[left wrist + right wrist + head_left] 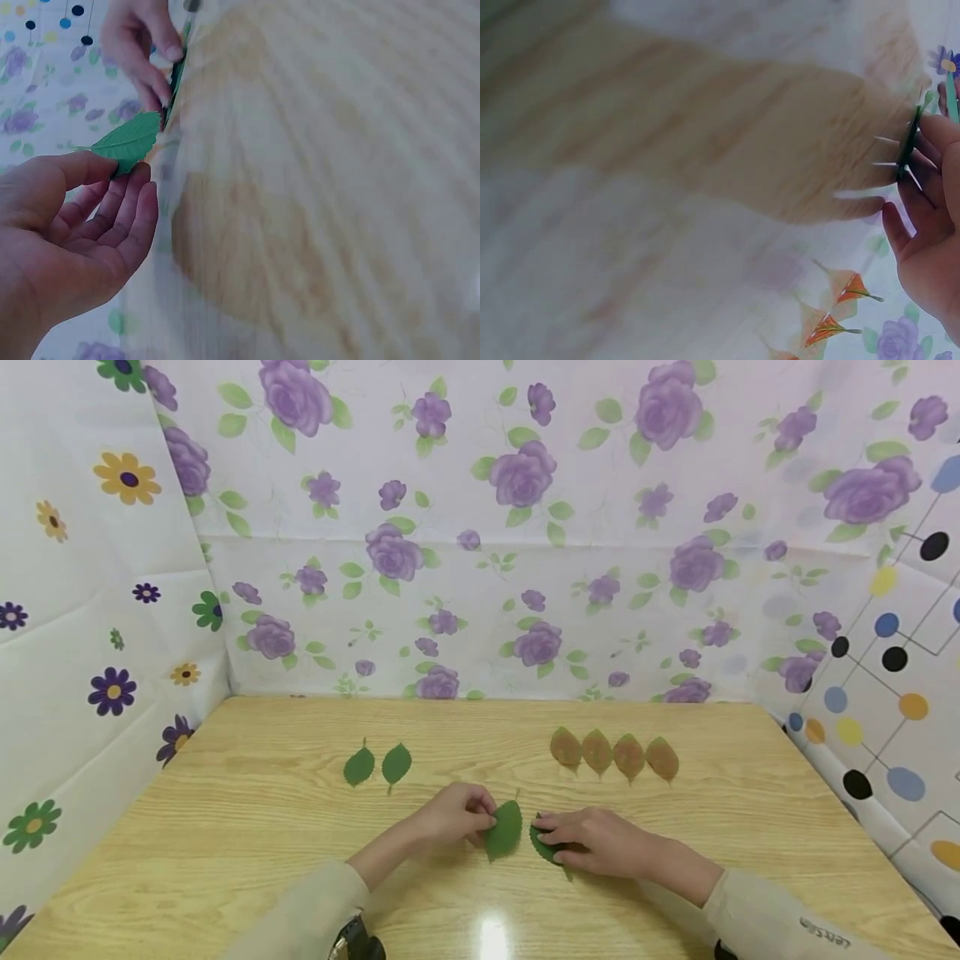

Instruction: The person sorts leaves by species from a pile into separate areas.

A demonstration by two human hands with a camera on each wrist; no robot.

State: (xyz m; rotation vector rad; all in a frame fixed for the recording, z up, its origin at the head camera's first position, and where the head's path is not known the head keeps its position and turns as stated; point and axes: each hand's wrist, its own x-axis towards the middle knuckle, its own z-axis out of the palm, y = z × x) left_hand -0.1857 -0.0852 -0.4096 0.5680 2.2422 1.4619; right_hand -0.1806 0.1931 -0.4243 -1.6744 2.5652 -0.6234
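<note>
My left hand (pixel 459 814) pinches a green leaf (pixel 504 831) with toothed edges between thumb and fingers, above the table. The same leaf (pixel 127 142) shows its pale veins in the left wrist view. Just to the right, my right hand (pixel 600 842) grips a second green leaf (pixel 543 843) low against the table, its fingers covering much of it. The right wrist view shows that leaf (pixel 909 142) nearly edge-on, by the thumb and fingertips.
Two green leaves, one (pixel 359 766) left of the other (pixel 397 764), lie at the back left of the wooden table (pixel 247 827). Several reddish-brown leaves (pixel 597 750) lie in a row at the back right. Patterned cloths (pixel 465 610) surround the table.
</note>
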